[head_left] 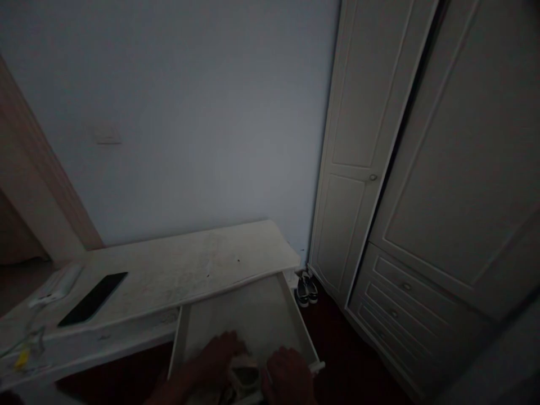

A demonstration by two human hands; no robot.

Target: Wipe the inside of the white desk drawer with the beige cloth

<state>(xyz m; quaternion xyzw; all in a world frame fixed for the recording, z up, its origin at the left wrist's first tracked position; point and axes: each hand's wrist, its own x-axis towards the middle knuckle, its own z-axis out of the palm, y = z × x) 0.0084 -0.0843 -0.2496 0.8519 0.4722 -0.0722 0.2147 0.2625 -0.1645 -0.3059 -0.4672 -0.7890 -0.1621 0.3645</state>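
Observation:
A wide drawer stands pulled out of a white table by the wall. Over its front part is my left hand, smeared by motion, so its finger pose is unclear. To the right, my right hand has its fingers curled, close against a small pale item with a dark middle. That item lies between both hands, blurred and partly cut off by the lower edge. What the right fingers grip is hidden.
On the table's left lie a dark flat slab and a white object; something yellow is at its front edge. Dark shoes sit on the red floor, between the table and a tall wardrobe with drawers.

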